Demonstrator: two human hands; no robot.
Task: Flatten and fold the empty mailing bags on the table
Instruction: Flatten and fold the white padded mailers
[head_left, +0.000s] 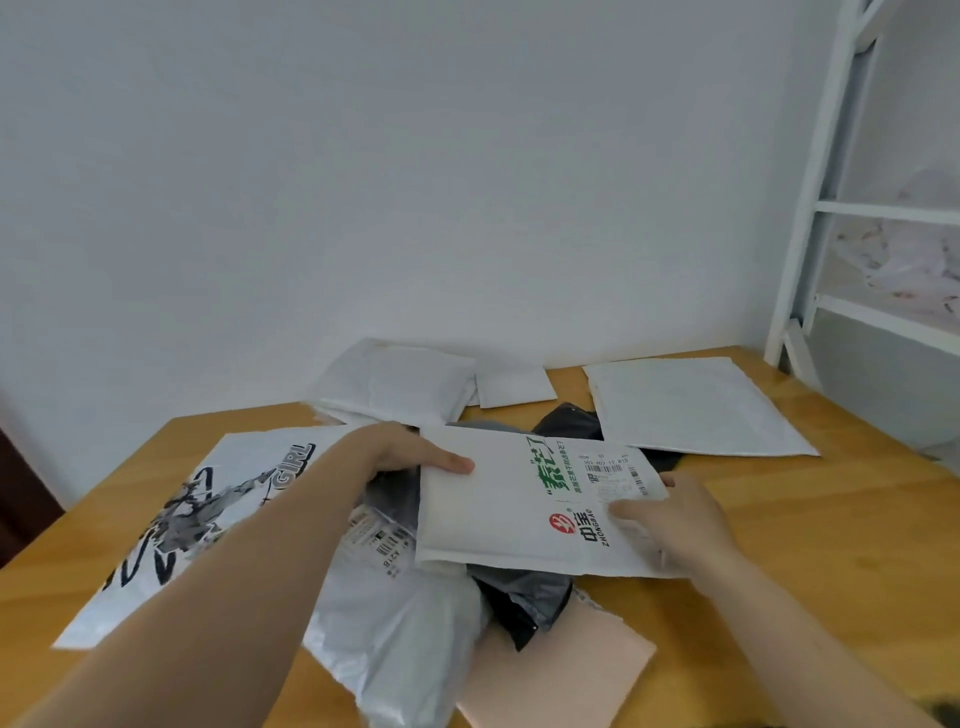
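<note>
A white padded mailing bag (498, 509) with green and red print and a shipping label lies across the pile at the table's middle. My left hand (405, 449) grips its left edge, thumb on top. My right hand (675, 519) holds its right end near the label, fingers curled over the edge. Under it lie a crumpled grey-white plastic bag (395, 623) with a barcode label, a black bag (524, 597) and a pink flat mailer (566, 670).
A large white bag (208, 514) with black graphics lies flat at left on the wooden table (805, 545). White mailers (395, 384) are stacked at the back, a small one (514, 387) beside them, and a big white mailer (691, 405) at back right. A white metal frame (810, 208) stands at right.
</note>
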